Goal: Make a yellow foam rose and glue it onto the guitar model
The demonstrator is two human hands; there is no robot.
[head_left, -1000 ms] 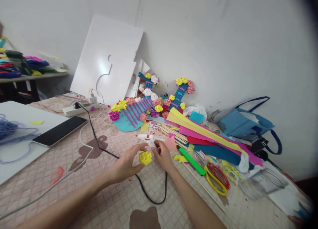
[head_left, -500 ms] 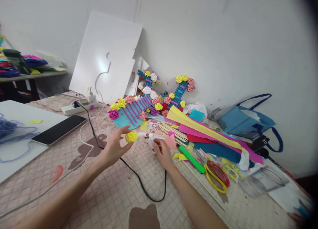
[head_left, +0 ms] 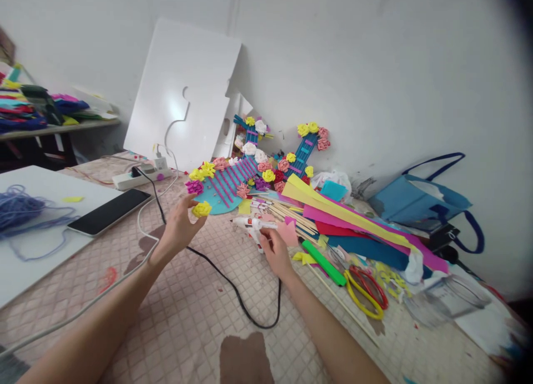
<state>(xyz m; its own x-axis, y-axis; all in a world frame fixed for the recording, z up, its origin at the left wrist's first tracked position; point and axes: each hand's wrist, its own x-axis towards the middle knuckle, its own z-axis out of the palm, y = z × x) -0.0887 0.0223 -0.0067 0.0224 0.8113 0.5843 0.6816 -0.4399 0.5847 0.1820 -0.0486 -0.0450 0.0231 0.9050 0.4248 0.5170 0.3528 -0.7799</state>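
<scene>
Between thumb and fingers, my left hand (head_left: 180, 224) pinches a yellow paper flower (head_left: 202, 209), raised over the tabletop. My right hand (head_left: 276, 252) is closed on a white glue gun (head_left: 255, 224), its nozzle pointing left toward the flower but apart from it. A black cord (head_left: 233, 287) loops over the table below the gun. Just beyond the flower lies a light blue decorated board (head_left: 210, 198) with purple strips, edged by yellow, pink and magenta paper flowers. Blue stick panels (head_left: 300, 157) with more flowers lean behind it.
To the right lie yellow paper strips (head_left: 345, 212), wooden sticks (head_left: 293, 216), a green cutter (head_left: 323, 262), scissors (head_left: 366, 295) and a blue bag (head_left: 420, 198). Leftward are a phone (head_left: 110, 211), blue yarn (head_left: 20, 209) and a power strip (head_left: 141, 176). A white board (head_left: 183, 95) leans on the wall.
My left hand has moved left and slightly up with the yellow flower, away from the glue gun's nozzle. The gun stays in my right hand, nearly in place.
</scene>
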